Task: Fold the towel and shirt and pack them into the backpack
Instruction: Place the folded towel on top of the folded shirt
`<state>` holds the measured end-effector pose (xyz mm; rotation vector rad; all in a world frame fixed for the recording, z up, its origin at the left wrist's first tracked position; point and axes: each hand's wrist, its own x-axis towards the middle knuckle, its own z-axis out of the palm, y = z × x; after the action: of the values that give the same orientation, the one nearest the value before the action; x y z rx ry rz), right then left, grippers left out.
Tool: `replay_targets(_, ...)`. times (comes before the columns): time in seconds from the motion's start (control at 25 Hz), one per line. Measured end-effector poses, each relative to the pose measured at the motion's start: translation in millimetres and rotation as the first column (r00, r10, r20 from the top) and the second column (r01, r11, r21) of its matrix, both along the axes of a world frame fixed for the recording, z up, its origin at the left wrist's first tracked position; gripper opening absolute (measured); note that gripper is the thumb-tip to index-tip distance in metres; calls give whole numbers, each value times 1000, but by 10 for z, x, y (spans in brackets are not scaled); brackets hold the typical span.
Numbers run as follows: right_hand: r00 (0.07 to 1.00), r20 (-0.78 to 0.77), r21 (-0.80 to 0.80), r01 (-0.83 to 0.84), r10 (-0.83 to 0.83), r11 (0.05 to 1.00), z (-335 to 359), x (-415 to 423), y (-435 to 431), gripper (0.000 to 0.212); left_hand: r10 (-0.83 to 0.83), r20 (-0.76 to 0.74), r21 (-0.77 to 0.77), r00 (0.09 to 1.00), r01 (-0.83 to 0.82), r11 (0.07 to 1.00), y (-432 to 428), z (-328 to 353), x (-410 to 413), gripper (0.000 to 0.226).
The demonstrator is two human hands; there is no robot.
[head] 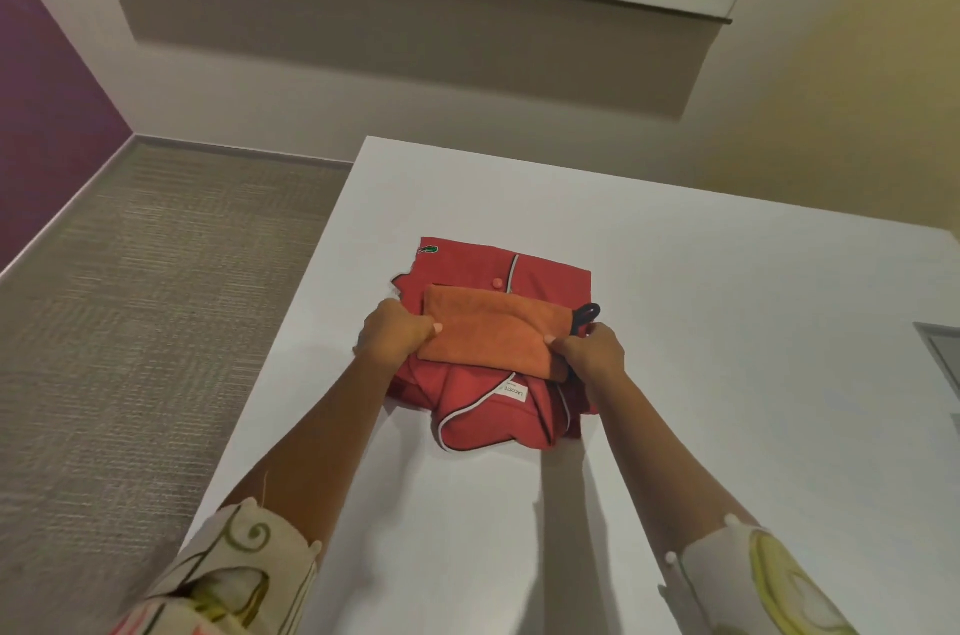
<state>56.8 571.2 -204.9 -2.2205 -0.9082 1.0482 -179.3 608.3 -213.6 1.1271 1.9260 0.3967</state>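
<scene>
"LACOSTE" on the shirt's (483, 405) neck label (512, 391).

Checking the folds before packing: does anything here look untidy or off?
The towel lies folded on the shirt, gripped at its ends by the left hand and right hand. The shirt's near end is untidy: its collar bunches out past the fold, and its left edge is uneven.

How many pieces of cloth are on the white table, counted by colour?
Red: 1, the folded shirt on the table
Orange: 1, the folded towel lying on the shirt, gripped at its ends by the left hand and the right hand
Total: 2
</scene>
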Motion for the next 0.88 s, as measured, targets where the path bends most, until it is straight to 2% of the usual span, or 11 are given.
replay_targets(0.24,997,-13,-83,-80,79,993,59,-214,-57,45,101,109,-79,989,-93,993,-232,-26,-292,55)
replay_targets(0.4,994,-25,-91,-108,107,990,33,-576,-228,49,146,99,-137,984,-132,982,-433,-66,-639,66)
replay_targets(0.64,996,-63,-87,-63,57,994,0,-962,-548,51,117,-69,-115,991,-124,986,-731,57,-923,60)
replay_targets(0.76,995,-80,-82,-59,53,995,35,-968,-572,49,54,-199,-88,978,-72,993,-799,146,-854,54)
replay_targets(0.88,993,-93,-73,-77,70,994,129,-924,-606,46,-1,-344,-34,939,-12,999,-871,248,-748,59)
